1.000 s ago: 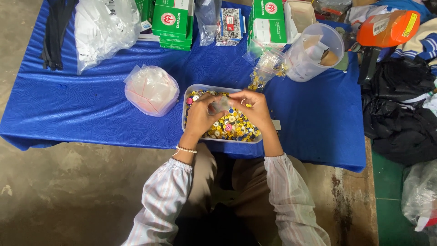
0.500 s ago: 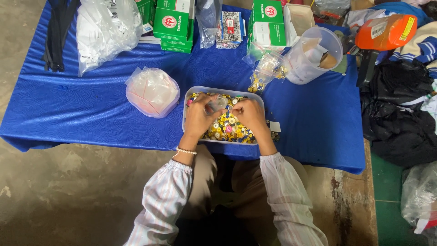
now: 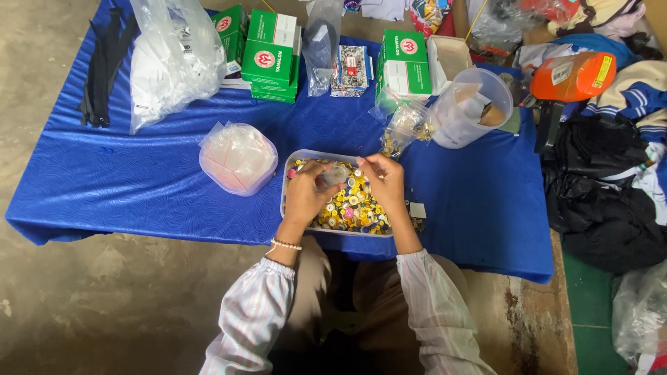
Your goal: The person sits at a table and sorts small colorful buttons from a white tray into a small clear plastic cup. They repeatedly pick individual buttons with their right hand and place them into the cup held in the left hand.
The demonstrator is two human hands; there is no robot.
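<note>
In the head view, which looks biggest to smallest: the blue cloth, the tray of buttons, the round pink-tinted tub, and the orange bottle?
1. Blue cloth, by far the largest.
2. Tray of buttons, partly hidden by both hands.
3. Round pink-tinted tub and orange bottle look about alike; too close to rank.

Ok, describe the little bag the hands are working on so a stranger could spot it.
On the blue table cover, near its front edge, sits a clear tray of mixed coloured buttons. Above it the left hand and right hand hold a small clear bag; unlike the other bags farther back, it is off the cloth.
</note>
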